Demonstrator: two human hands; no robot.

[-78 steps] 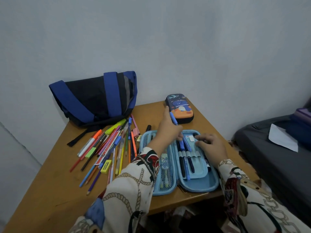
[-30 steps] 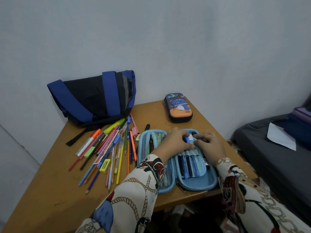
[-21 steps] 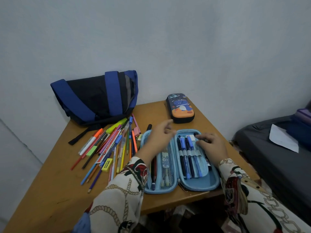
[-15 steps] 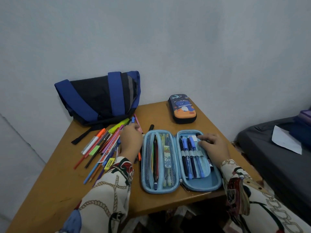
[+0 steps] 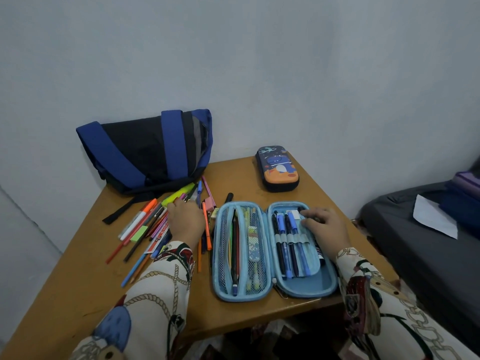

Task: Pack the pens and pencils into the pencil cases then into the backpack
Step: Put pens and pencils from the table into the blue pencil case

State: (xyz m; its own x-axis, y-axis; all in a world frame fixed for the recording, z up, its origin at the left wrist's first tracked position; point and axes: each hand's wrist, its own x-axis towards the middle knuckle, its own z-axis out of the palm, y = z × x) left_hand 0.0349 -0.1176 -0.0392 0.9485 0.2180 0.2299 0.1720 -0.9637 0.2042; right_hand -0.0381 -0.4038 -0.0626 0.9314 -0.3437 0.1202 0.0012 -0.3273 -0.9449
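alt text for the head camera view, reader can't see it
A person's left hand reaches into loose pens and pencils on a wooden table, while the right hand rests on an open light blue pencil case. A blue and black backpack and a closed pencil case sit behind.

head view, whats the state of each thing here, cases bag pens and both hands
light blue pencil case: unzipped, lying open flat on the table
dinosaur pencil case: closed
backpack: against the wall, opening not visible
loose pens and pencils: unpacked, in a pile
left hand: on the pile, grip hidden
right hand: fingers resting on the open case's pen loops
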